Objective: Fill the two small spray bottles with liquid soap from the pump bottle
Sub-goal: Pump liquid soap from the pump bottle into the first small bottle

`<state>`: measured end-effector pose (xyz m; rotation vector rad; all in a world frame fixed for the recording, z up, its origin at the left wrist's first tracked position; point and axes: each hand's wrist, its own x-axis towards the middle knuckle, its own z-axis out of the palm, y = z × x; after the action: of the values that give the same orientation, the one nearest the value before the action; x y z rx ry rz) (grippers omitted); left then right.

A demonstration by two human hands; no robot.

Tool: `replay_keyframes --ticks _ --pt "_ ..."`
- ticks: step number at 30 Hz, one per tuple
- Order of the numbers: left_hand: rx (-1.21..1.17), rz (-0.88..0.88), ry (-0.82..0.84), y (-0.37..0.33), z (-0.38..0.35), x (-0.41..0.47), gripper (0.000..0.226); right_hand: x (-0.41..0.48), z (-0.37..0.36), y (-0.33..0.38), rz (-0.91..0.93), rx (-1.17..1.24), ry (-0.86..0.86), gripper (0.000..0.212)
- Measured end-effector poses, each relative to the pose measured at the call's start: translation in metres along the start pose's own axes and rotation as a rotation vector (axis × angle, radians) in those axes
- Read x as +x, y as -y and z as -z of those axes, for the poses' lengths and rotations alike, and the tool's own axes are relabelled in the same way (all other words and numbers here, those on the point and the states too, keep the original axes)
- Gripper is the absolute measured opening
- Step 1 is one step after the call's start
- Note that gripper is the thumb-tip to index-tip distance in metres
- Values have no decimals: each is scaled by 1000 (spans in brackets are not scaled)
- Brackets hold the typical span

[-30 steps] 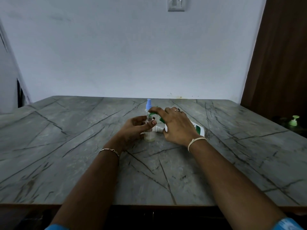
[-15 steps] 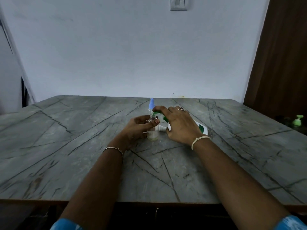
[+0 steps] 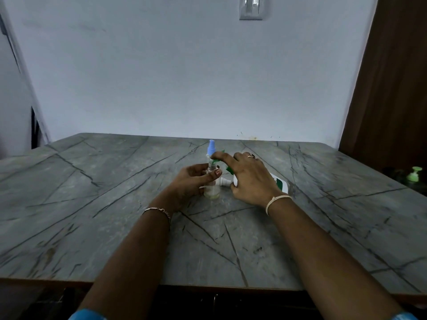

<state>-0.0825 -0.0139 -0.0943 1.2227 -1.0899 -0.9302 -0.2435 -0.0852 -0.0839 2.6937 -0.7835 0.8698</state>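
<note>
— Where is the small clear plastic spray bottle [image 3: 211, 192]?

— Upright on the grey, dark-veined stone bench [image 3: 92, 204], near its middle, with a little pale yellow liquid in its base. The left hand [image 3: 191, 181] grips it. The fingers curl round the far side and the thumb [image 3: 216, 173] lies across the front, so only the base shows below the hand.

— And the blue spray top [image 3: 211, 146] above?

— It rises straight above that grip on a clear neck. I cannot tell whether it belongs to the held bottle or to a second one just behind.

— The soap?

— The white plastic pump bottle [image 3: 278, 181] with a green label lies tilted just right of the spray bottle, its top toward it. The right hand [image 3: 249, 179] is clamped over its upper end, thumb underneath and fingers over the top. The index finger [image 3: 219, 155] stretches onto the green pump head [image 3: 216, 160], right beside the clear neck. A short white tube [image 3: 223, 181] pokes out from under the palm toward the small bottle.

— Anything else?

— A thin chain bracelet [image 3: 159, 210] on the left wrist, a pale cord band [image 3: 275, 200] on the right, and a ring [image 3: 251, 155]. A light green pump dispenser [image 3: 414, 174] stands beyond the bench's right edge, and there is a switch plate [image 3: 250, 8] on the pale wall.
</note>
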Motion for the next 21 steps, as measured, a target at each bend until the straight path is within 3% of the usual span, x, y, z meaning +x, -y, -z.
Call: replay_keyframes --ticks 9,21 --pt "26 7 -2 0 2 2 42 5 -5 2 -12 0 -36 71" --pt "13 4 16 -3 2 -2 20 7 -6 4 -15 35 -49 67"
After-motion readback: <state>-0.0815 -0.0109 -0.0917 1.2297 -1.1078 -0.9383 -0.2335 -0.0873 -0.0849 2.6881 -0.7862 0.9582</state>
